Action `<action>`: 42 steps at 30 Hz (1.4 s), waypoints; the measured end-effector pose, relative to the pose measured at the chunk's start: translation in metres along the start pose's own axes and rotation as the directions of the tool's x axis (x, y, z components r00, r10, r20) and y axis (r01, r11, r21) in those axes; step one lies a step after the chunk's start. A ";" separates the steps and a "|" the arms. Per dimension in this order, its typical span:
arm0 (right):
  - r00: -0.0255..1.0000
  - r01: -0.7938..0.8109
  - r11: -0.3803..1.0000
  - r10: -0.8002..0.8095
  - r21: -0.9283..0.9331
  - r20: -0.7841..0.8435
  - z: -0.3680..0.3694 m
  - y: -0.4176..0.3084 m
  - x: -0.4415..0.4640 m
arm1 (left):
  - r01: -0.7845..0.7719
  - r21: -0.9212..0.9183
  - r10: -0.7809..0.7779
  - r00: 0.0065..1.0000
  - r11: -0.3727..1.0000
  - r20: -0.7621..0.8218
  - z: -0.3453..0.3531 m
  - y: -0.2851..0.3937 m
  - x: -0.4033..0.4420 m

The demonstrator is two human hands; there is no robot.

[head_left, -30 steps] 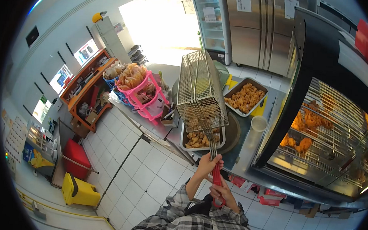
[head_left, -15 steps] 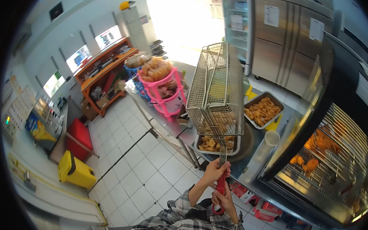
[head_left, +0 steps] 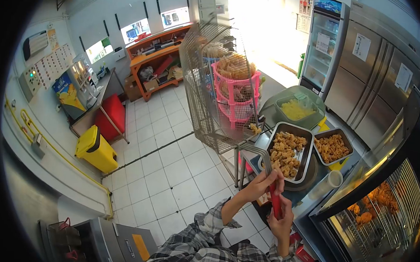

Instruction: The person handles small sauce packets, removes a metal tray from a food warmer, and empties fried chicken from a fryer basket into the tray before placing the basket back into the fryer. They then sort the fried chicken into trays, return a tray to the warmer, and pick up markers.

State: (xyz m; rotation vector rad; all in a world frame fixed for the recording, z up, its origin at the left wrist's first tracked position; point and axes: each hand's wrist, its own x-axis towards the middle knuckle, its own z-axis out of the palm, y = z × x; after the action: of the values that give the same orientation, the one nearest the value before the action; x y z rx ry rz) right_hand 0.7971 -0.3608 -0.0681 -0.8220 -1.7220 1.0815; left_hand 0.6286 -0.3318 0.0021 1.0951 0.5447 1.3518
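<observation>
Metal basket (head_left: 199, 106) beyond left hand (head_left: 264, 182)

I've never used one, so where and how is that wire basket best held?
I'd grip the red handle from the near side: it's slim and juts back from the bulky wire basket. Left hand ahead, right hand behind should steady it.
</observation>
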 end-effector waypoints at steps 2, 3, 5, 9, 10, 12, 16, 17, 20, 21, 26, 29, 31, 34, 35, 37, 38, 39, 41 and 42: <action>0.999 -0.021 0.992 0.026 -0.126 0.035 0.000 -0.015 -0.002 | -0.067 -0.147 0.063 0.998 0.987 -0.031 -0.008 -0.004 -0.010; 0.998 -0.024 0.986 0.033 -0.166 0.057 0.003 -0.020 -0.001 | -0.103 -0.219 0.095 0.994 0.970 -0.051 -0.012 -0.005 -0.015; 0.998 -0.036 0.976 0.047 -0.216 0.048 0.011 -0.019 -0.005 | -0.132 -0.299 0.113 0.990 0.945 -0.080 -0.017 -0.004 -0.025; 0.998 -0.001 0.952 0.021 -0.307 0.062 0.035 -0.036 -0.007 | -0.170 -0.432 0.118 0.982 0.886 -0.146 -0.038 -0.011 -0.045; 0.997 -0.014 0.934 0.039 -0.357 0.063 0.042 -0.042 -0.010 | -0.173 -0.406 0.111 0.979 0.897 -0.172 -0.041 -0.011 -0.050; 0.995 -0.039 0.890 0.075 -0.454 0.062 0.055 -0.051 -0.017 | -0.173 -0.355 0.097 0.970 0.919 -0.222 -0.045 -0.008 -0.062; 0.993 -0.100 0.943 0.117 -0.317 0.035 0.086 -0.059 -0.037 | -0.164 -0.433 0.067 0.971 0.886 -0.230 -0.047 0.003 -0.083; 0.990 -0.119 0.964 0.133 -0.239 0.041 0.092 -0.066 -0.041 | -0.158 -0.419 0.069 0.973 0.894 -0.221 -0.047 0.007 -0.088; 0.993 -0.088 0.993 0.082 0.075 0.091 0.087 -0.074 -0.028 | -0.089 -0.371 0.014 0.979 0.924 -0.201 -0.044 0.033 -0.106; 0.992 -0.100 0.977 0.084 0.186 0.096 0.076 -0.058 -0.012 | -0.056 -0.356 -0.016 0.980 0.933 -0.197 -0.044 0.039 -0.112; 0.850 0.515 0.624 -0.461 -0.588 0.255 0.088 -0.146 0.124 | 0.023 -0.341 -0.088 0.980 0.940 -0.177 -0.039 0.050 -0.140; 0.686 0.726 0.470 -0.440 -0.502 0.579 0.126 -0.157 0.170 | 0.047 -0.360 -0.118 0.977 0.932 -0.178 -0.036 0.049 -0.151; 0.515 0.844 0.373 -0.369 -0.385 0.774 0.147 -0.130 0.194 | 0.057 -0.368 -0.131 0.975 0.928 -0.178 -0.037 0.051 -0.156; 0.444 0.877 0.314 -0.248 -0.363 0.861 0.164 -0.122 0.208 | 0.065 -0.361 -0.141 0.972 0.930 -0.188 -0.038 0.053 -0.159; 0.444 0.867 0.366 -0.259 -0.338 0.858 0.165 -0.122 0.211 | 0.066 -0.362 -0.146 0.969 0.930 -0.199 -0.037 0.053 -0.161; 0.451 0.833 0.471 -0.276 -0.290 0.849 0.165 -0.140 0.211 | 0.069 -0.373 -0.157 0.965 0.925 -0.211 -0.033 0.048 -0.163; 0.517 0.775 0.575 -0.339 -0.262 0.786 0.159 -0.146 0.208 | 0.063 -0.375 -0.154 0.964 0.925 -0.217 -0.033 0.046 -0.163; 0.578 0.715 0.667 -0.397 -0.209 0.713 0.148 -0.153 0.206 | 0.052 -0.369 -0.145 0.963 0.928 -0.229 -0.034 0.046 -0.164; 0.742 0.593 0.767 -0.403 -0.246 0.535 0.121 -0.162 0.201 | 0.053 -0.381 -0.154 0.959 0.923 -0.240 -0.036 0.045 -0.167; 0.834 0.509 0.788 -0.353 -0.347 0.424 0.097 -0.154 0.198 | 0.052 -0.389 -0.161 0.954 0.920 -0.252 -0.037 0.043 -0.170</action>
State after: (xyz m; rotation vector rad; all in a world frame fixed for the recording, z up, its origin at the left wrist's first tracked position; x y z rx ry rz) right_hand 0.6252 -0.2794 0.1221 -0.4651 -2.3672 0.5204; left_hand 0.5418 -0.4867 -0.0221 0.5528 0.5120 1.4506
